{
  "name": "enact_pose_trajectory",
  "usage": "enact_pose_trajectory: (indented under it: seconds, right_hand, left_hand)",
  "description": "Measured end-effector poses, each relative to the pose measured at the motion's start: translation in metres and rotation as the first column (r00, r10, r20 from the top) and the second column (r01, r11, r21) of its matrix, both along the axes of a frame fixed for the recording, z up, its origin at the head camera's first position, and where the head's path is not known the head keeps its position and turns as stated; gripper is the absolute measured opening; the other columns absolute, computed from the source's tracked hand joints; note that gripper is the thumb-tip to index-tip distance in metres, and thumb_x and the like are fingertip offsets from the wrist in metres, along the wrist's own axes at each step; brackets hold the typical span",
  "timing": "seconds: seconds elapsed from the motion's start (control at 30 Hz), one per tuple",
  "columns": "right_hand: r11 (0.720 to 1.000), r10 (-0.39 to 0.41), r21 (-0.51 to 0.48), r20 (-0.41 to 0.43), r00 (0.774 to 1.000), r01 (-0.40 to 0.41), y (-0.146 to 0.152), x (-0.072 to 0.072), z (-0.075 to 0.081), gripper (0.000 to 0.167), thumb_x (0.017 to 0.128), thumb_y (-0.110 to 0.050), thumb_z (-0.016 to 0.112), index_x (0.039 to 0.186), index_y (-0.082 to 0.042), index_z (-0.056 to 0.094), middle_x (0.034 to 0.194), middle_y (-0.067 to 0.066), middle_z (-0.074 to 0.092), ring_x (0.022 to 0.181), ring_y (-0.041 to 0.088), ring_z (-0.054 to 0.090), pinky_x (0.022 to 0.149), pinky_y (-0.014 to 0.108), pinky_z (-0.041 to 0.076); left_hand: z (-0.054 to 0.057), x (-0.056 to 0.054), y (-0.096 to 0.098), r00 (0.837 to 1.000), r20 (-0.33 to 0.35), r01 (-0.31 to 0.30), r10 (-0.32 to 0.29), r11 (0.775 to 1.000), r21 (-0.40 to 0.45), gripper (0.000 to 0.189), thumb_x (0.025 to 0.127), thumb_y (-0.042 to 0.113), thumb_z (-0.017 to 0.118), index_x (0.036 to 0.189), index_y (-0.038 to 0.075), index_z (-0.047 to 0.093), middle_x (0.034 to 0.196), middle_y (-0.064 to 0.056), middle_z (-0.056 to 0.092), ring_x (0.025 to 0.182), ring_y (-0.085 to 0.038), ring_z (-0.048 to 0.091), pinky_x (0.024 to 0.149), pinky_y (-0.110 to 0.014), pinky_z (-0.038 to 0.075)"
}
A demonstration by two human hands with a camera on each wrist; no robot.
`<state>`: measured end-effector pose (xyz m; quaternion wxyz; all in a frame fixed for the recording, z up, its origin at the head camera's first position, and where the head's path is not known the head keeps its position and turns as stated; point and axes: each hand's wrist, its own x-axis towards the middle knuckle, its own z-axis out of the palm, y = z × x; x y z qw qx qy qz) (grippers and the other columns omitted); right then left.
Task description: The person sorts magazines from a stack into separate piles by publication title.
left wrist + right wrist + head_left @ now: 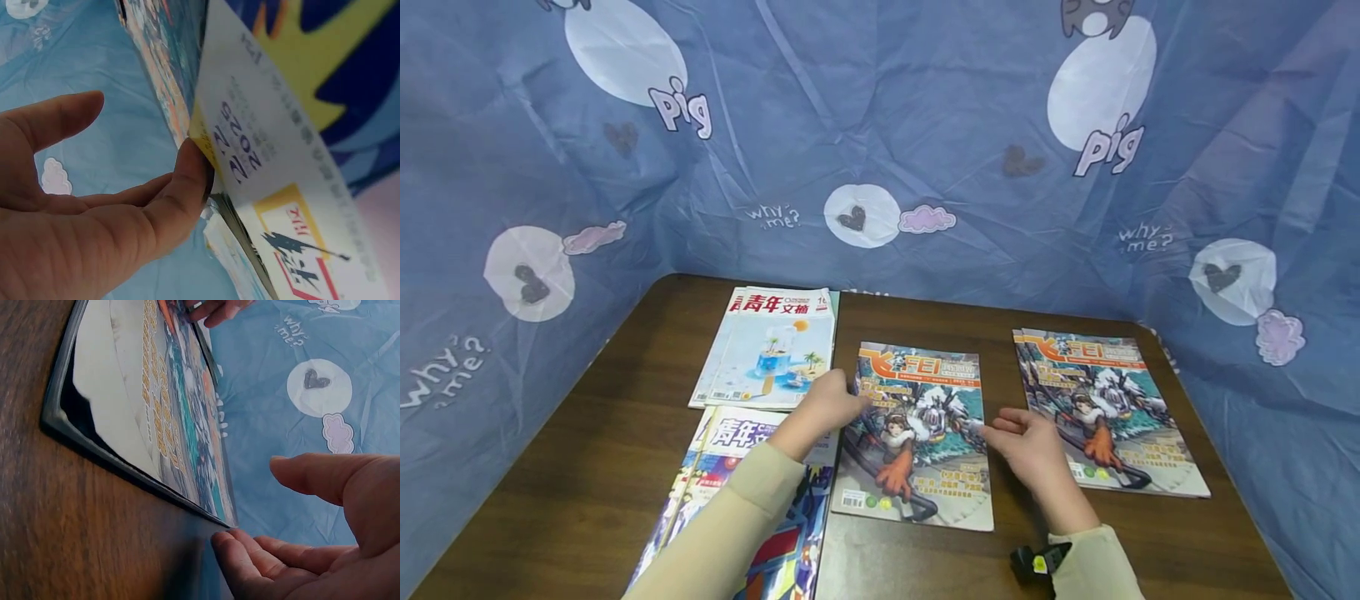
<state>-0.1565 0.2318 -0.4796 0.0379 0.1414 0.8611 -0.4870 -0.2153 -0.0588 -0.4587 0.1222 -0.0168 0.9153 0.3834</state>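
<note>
A magazine with an orange FEI title (917, 450) lies on the table between both hands. My left hand (827, 408) is at its left edge; in the left wrist view the thumb (69, 119) stands away from the fingers, whose tips meet a magazine edge. At the right edge is my right hand (1030, 446). The right wrist view puts its fingertips (225, 547) close by the corner of the magazine (134, 375), with the thumb raised apart; whether they touch I cannot tell. Neither hand is curled round it.
To the right lie overlapping magazines with the same FEI cover (1105, 417). Pale blue magazines (737, 358) lie at the back left, and purple-titled ones (782, 550) in front of them, partly under the left forearm. A blue patterned cloth (880, 125) surrounds the brown table (550, 467).
</note>
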Motion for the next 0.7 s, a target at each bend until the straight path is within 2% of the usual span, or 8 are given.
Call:
enact_pose_trajectory:
  seconds: [0.17,0.43,0.57,0.7]
  right_hand:
    - [1.0,0.026,-0.004,0.025,0.999,-0.026,-0.0043,0.0005,-0.0019,0.062,0.091,-0.024,0.078,0.134,0.013,0.054,0.123,0.029,0.065,0.112,0.04,0.064,0.091,0.047,0.054]
    - [0.998,0.045,-0.049,-0.015,0.999,-0.046,-0.0091,0.0017,-0.0023,0.059,0.092,-0.019,0.075,0.134,0.016,0.053,0.122,0.031,0.064,0.114,0.041,0.063,0.092,0.047,0.053]
    - [0.997,0.043,-0.062,-0.01,0.999,-0.044,-0.0092,0.0023,-0.0032,0.06,0.092,-0.019,0.075,0.135,0.016,0.052,0.123,0.031,0.064,0.115,0.041,0.063,0.093,0.047,0.053]
    - [0.997,0.028,-0.075,-0.02,0.999,-0.03,-0.009,0.0031,-0.0055,0.06,0.092,-0.018,0.075,0.135,0.017,0.051,0.123,0.031,0.064,0.114,0.04,0.063,0.094,0.046,0.052]
  left_hand:
    - [-0.0007,-0.0014,0.0,1.0,0.014,-0.006,0.006,1.0,-0.004,0.052,0.09,0.023,0.074,0.12,-0.015,0.058,0.106,-0.025,0.063,0.097,-0.037,0.062,0.088,-0.05,0.053]
    - [-0.0038,-0.0077,0.0006,0.999,0.033,-0.009,0.008,1.0,0.025,0.06,0.088,0.025,0.075,0.126,-0.018,0.054,0.115,-0.031,0.061,0.104,-0.041,0.061,0.091,-0.053,0.052]
    - [-0.0049,-0.0091,0.0009,0.997,0.077,-0.031,0.023,0.994,0.103,0.065,0.088,0.023,0.075,0.131,-0.02,0.05,0.124,-0.034,0.057,0.114,-0.045,0.058,0.097,-0.055,0.048]
    - [-0.0023,-0.0074,0.0019,0.994,0.104,-0.049,0.027,0.975,0.216,0.059,0.089,0.02,0.073,0.128,-0.02,0.053,0.122,-0.031,0.059,0.113,-0.043,0.058,0.096,-0.054,0.049]
